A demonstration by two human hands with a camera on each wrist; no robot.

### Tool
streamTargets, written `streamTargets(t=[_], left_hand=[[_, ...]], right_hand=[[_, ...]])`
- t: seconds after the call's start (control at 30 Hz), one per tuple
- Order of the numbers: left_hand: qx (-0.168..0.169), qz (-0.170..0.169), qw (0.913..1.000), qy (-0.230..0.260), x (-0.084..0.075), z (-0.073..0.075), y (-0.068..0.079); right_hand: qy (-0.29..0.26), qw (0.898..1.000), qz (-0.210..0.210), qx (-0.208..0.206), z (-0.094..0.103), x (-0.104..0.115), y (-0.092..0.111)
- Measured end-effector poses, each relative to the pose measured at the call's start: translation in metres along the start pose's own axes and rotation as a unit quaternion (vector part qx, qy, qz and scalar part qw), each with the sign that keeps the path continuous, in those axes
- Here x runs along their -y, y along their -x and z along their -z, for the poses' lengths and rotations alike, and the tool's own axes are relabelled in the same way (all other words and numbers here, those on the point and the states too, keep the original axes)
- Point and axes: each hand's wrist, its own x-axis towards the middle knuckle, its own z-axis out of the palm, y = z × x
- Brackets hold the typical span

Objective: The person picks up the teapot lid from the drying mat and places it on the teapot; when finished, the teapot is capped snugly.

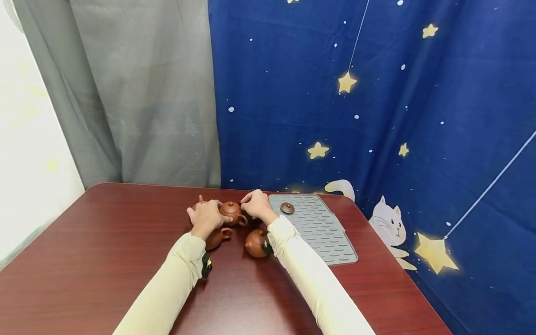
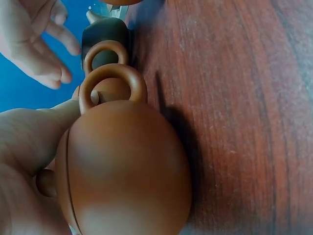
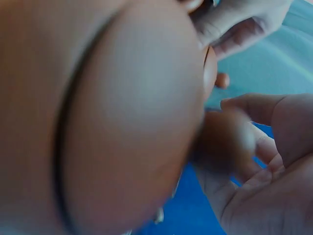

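Several brown clay teapots stand close together on the table. My left hand [image 1: 207, 216] grips the left side of a lidded teapot [image 1: 231, 213], with the thumb in front and the fingers behind. Under my left wrist is another teapot [image 1: 215, 238], large in the left wrist view, its ring handle [image 2: 115, 81] toward the right hand. Part of a further teapot [image 1: 200, 201] shows behind my left hand. My right hand [image 1: 256, 204] hovers over a darker teapot [image 2: 105, 36], fingers loosely bent. Beside my right wrist stands a round lidded teapot [image 1: 255, 244], its knob blurred in the right wrist view.
A grey ridged mat [image 1: 324, 232] lies on the right of the table, with a dark brown lid [image 1: 287, 208] near its far left corner. The dark red table [image 1: 104, 260] reaches back to grey and blue curtains [image 1: 272, 93].
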Motion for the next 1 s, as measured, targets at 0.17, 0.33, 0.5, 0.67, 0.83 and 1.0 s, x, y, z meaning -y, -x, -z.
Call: streamTargets(t=[0.17,0.33,0.5,0.67,0.83,1.0], left_hand=[[0.020,-0.003,0.9997,-0.016,-0.004,-0.001,-0.002],[0.036,-0.009,0.9987,-0.035,-0.013,-0.002,0.000],[0.018,-0.026,0.9994,-0.012,-0.026,-0.003,0.004],[0.004,-0.048,0.9988,-0.003,-0.040,-0.006,0.007],[0.007,-0.075,0.9972,-0.001,-0.049,-0.014,0.008],[-0.023,-0.097,0.9949,-0.018,-0.053,-0.018,0.006]], right_hand=[[-0.014,1.000,0.006,-0.015,0.015,-0.012,-0.001],[0.010,0.999,0.014,-0.032,0.033,-0.021,0.006],[0.013,0.999,0.007,-0.039,0.045,-0.031,0.012],[0.021,0.998,-0.006,-0.056,0.050,-0.046,0.015],[0.009,0.997,-0.013,-0.081,0.054,-0.061,0.018],[0.003,0.996,-0.027,-0.091,0.057,-0.072,0.019]])
